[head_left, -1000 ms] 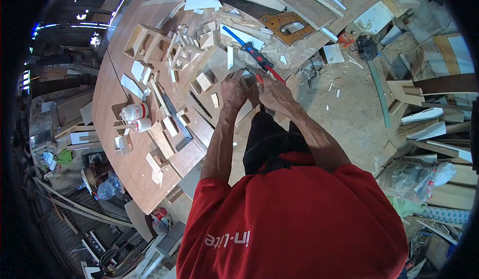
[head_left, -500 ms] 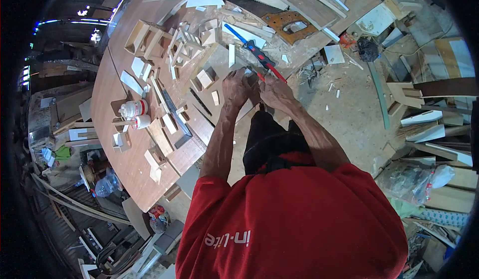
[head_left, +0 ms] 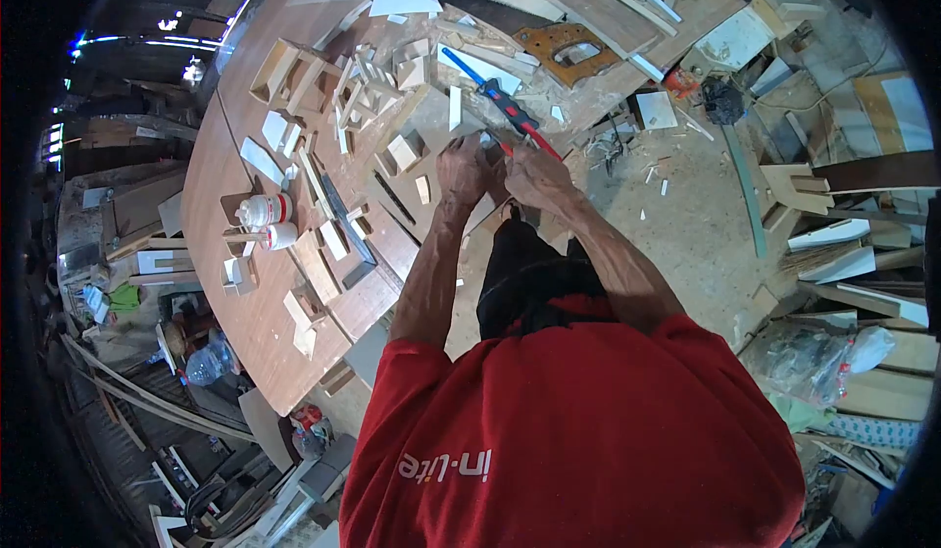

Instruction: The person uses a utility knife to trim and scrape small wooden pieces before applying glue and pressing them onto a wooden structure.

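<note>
My left hand (head_left: 463, 168) is closed at the near edge of the workbench, knuckles up; a small pale piece shows at its fingertips, too hidden to name. Close beside it on the right, my right hand (head_left: 537, 177) is closed around a slim red tool (head_left: 506, 146) whose thin dark tip points toward the left hand. Just beyond the hands lies a blue, black and red hacksaw-like tool (head_left: 507, 107). To the left of my left hand are a small wooden block (head_left: 404, 152) and a dark thin strip (head_left: 394, 197).
On the workbench (head_left: 221, 352) lie a wooden-handled handsaw (head_left: 567, 53), small wooden frames (head_left: 294, 77), glue bottles (head_left: 263, 211), a try square (head_left: 348, 229) and many offcuts. Wood scraps (head_left: 833, 234) are piled on the right, near a green strip (head_left: 747, 195) on the floor.
My right hand, with the red tool, has shifted slightly up and left toward my left hand. The left hand stays closed in nearly the same place.
</note>
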### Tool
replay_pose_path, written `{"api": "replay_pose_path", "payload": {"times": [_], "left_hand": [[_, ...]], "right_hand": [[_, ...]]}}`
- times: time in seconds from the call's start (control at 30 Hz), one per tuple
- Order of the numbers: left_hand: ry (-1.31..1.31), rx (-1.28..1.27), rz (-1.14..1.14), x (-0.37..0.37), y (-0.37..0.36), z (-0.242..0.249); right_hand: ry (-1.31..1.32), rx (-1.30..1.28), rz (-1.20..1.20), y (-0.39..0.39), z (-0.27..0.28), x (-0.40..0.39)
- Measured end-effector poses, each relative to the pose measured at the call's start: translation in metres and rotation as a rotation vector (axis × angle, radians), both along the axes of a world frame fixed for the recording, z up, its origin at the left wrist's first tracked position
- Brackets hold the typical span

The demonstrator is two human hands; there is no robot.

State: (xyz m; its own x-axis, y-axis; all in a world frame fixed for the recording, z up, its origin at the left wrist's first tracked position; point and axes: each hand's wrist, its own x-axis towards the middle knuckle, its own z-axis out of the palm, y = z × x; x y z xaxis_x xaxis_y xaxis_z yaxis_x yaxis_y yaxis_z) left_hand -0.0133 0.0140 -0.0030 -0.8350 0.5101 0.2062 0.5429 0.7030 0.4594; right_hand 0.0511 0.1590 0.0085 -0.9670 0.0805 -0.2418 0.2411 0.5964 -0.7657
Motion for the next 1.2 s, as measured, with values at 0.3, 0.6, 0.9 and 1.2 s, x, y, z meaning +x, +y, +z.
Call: {"api": "replay_pose_path", "payload": {"times": [0.3, 0.6, 0.9, 1.2], "left_hand": [[-0.022, 0.048, 0.083, -0.003, 0.002, 0.001], [0.011, 0.042, 0.046, -0.002, 0.002, 0.001], [-0.148, 0.104, 0.173, -0.018, 0.004, -0.005], [-0.256, 0.129, 0.119, -0.021, 0.001, 0.012]], "right_hand": [[0.036, 0.047, -0.109, -0.004, -0.022, -0.001], [0.12, 0.063, 0.037, -0.006, -0.046, -0.004], [-0.067, 0.037, -0.018, 0.01, -0.029, 0.011], [0.024, 0.13, 0.013, 0.006, -0.023, 0.0]]}}
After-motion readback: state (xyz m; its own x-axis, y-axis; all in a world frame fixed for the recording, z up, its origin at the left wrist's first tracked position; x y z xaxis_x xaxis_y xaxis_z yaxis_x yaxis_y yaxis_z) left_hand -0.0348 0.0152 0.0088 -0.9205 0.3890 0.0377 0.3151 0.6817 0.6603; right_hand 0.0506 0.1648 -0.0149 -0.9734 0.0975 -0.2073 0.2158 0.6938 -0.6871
